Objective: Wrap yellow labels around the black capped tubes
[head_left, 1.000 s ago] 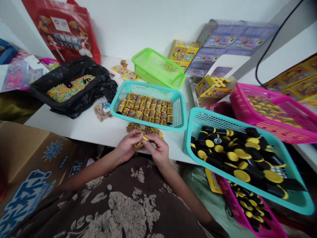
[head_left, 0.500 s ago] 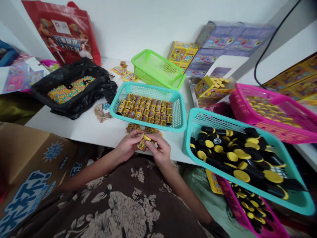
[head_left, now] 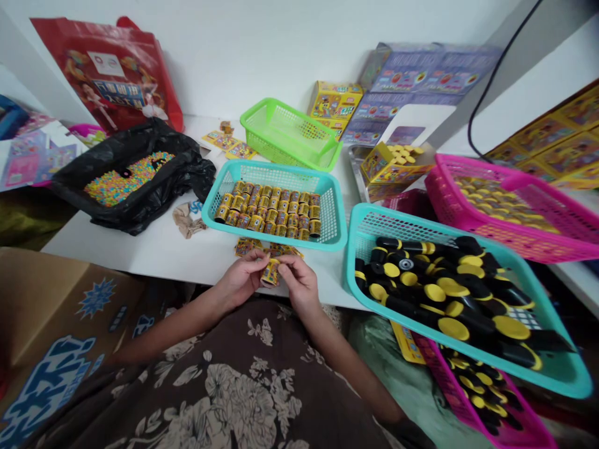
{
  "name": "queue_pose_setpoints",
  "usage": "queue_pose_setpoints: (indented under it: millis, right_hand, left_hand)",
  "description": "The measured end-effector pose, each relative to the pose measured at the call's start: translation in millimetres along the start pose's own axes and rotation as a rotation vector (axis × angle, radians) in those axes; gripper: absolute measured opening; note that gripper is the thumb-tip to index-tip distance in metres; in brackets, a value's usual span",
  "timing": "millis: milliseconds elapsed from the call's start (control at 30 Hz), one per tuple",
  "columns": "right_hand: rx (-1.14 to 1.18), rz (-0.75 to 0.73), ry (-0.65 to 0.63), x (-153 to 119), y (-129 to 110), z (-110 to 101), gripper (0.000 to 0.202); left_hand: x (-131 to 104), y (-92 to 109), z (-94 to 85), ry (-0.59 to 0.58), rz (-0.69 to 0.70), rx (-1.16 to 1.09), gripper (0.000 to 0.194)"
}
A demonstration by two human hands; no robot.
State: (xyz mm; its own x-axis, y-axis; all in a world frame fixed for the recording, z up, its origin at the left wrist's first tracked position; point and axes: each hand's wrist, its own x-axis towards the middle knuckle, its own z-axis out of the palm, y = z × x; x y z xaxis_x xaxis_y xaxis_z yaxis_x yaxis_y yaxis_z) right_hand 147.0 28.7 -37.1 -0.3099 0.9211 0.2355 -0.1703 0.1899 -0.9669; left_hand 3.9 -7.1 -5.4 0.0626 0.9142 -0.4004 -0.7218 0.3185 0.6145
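Between both hands, just past my lap, is a small cylinder with a yellow patterned label. My left hand pinches its left side, and my right hand has thumb and fingers on its right side. Flat printed labels lie on the table edge beyond my fingers. Behind them, rows of similar labelled cylinders stand in a turquoise basket. To the right, a larger turquoise basket holds black cylinders with yellow caps.
A black-lined tray of colourful pellets sits left, a red bag behind it. A green basket is at the back, near yellow boxes and purple boxes. Pink baskets flank the right; a cardboard box is at left.
The cylinder has turned between my fingers and now stands more upright, its label facing me. The whole view has shifted slightly.
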Motion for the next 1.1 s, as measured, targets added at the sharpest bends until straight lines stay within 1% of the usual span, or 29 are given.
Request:
queue_pose_setpoints:
  millis: [67, 100, 267, 367, 400, 433, 500, 533, 600, 700, 800, 867, 1000, 1033, 1100]
  right_hand:
    - [-0.040, -0.021, -0.041, 0, 1, -2, 0.021]
    - [-0.050, -0.035, -0.040, 0, 2, -2, 0.020]
    - [-0.085, -0.046, 0.020, 1, 7, -3, 0.025]
    - [-0.171, -0.069, 0.026, 1, 2, -4, 0.023]
    - [-0.215, -0.103, 0.002, 1, -1, -4, 0.020]
    - [-0.269, -0.153, -0.032, 0, -3, -5, 0.023]
    - [-0.390, -0.273, -0.090, 0, -9, -5, 0.038]
    - [-0.447, -0.324, -0.099, 0, -11, -4, 0.044]
    - [-0.515, -0.362, -0.082, 0, -13, -4, 0.044]
    - [-0.451, -0.284, -0.049, 0, -15, -5, 0.039]
    - [-0.320, -0.190, -0.046, 0, -12, -6, 0.032]
    - [-0.251, -0.129, -0.047, -1, -9, -6, 0.027]
    - [-0.105, 0.004, -0.044, 0, -2, -4, 0.028]
    - [-0.081, 0.013, -0.041, 0, -1, -5, 0.028]
    - [-0.071, -0.027, -0.018, 1, -1, -5, 0.026]
  left_hand:
    - [-2, 0, 0.8, 0.014, 0.020, 0.015, 0.034]
    - [-3, 0, 1.4, 0.021, 0.025, 0.027, 0.035]
    - [-6, -2, 3.8, 0.025, 0.018, 0.077, 0.036]
    - [-3, -3, 3.4, 0.027, 0.099, 0.116, 0.033]
    - [-3, -3, 3.0, 0.035, 0.137, 0.141, 0.032]
    - [-2, -3, 2.5, 0.047, 0.178, 0.171, 0.031]
    - [0, -4, 1.5, 0.078, 0.259, 0.240, 0.030]
    - [0, -4, 1.1, 0.094, 0.293, 0.266, 0.030]
    - [1, -4, 0.7, 0.110, 0.319, 0.272, 0.029]
    - [0, -3, 1.4, 0.080, 0.255, 0.230, 0.029]
    - [-1, -3, 2.4, 0.043, 0.209, 0.269, 0.029]
    - [-1, -5, 2.5, 0.054, 0.232, 0.299, 0.027]
    - [0, -7, 3.1, 0.110, 0.311, 0.340, 0.033]
    - [0, -7, 3.7, 0.113, 0.319, 0.345, 0.033]
    - [-1, -4, 5.3, 0.124, 0.332, 0.351, 0.033]
